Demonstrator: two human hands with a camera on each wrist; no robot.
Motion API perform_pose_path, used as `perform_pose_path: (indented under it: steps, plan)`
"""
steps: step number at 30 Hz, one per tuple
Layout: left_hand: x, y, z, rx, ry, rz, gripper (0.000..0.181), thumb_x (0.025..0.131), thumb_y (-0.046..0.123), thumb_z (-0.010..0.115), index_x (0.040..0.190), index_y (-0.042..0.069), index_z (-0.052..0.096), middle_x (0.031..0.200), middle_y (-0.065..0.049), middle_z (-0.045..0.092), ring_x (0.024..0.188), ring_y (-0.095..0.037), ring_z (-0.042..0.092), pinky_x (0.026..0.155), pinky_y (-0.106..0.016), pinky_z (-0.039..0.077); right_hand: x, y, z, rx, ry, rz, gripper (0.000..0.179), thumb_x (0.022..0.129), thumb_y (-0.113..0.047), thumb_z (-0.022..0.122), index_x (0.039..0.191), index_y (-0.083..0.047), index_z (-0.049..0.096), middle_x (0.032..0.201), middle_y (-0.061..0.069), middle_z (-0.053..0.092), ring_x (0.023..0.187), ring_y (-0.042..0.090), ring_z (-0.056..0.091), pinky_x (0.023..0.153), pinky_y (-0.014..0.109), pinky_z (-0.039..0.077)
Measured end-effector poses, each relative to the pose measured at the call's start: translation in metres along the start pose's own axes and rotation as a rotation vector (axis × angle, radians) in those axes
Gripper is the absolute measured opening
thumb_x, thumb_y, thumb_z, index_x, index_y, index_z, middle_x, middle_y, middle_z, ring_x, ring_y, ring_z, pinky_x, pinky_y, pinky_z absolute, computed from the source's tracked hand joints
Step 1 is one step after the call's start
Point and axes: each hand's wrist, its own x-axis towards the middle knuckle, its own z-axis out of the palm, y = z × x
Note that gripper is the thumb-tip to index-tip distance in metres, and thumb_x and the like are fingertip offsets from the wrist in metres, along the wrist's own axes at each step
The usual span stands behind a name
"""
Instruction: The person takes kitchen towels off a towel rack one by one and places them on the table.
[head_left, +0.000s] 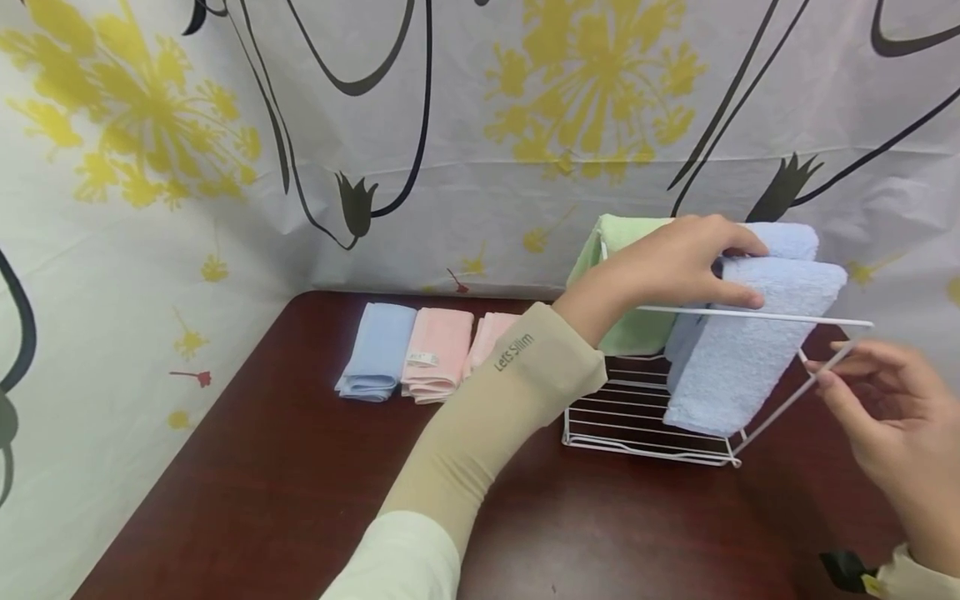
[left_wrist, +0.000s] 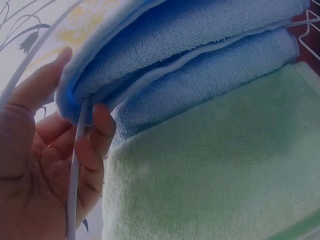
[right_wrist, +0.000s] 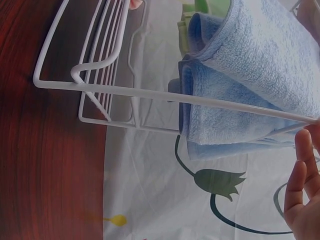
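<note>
Sleeve first: beige fabric slants up from bottom centre. Over at the lower right, the right hand pinches the side wire of a white rack. And at centre right, the left hand grips the top of the front blue towel, draped over the rack and slanting down to the left! Just beyond hang a second blue towel and a green towel. Centre left, a folded blue towel and pink towels line the dark table, flower-printed cloth behind.
</note>
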Motion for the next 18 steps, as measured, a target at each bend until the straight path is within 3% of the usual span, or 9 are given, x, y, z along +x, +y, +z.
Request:
perform_pose_path:
  steps: [8,13,18]
  plan:
    - [0.0001,0.0001,-0.0002,0.039,0.019,-0.039,0.041,0.091,0.039,0.072,0.13,0.03,0.065,0.122,0.018,0.064,0.108,0.002,0.052,0.093,-0.012,0.039,0.0005,0.0002,0.0006,0.034,0.004,0.009,0.037,0.083,0.026,0.055,0.12,0.022,0.053,0.098,0.009,0.076,0.094,0.013,0.074,0.076,0.011,0.054]
    - [-0.0008,0.0006,0.001,0.061,0.038,-0.028,0.023,0.092,0.036,0.071,0.114,0.028,0.072,0.106,0.015,0.065,0.094,-0.002,0.051,0.083,-0.015,0.04,0.0002,0.0012,0.0005,0.05,0.0,0.006,0.038,0.083,0.026,0.055,0.12,0.022,0.053,0.098,0.009,0.076,0.093,0.013,0.074,0.076,0.011,0.054]
    - [-0.0022,0.0,0.0022,0.086,0.077,-0.001,0.007,0.093,0.033,0.069,0.095,0.026,0.07,0.088,0.011,0.058,0.082,-0.004,0.045,0.074,-0.017,0.036,-0.0004,0.0017,0.0,0.05,0.009,0.007,0.038,0.083,0.026,0.056,0.121,0.022,0.053,0.097,0.008,0.076,0.091,0.013,0.074,0.075,0.011,0.054]
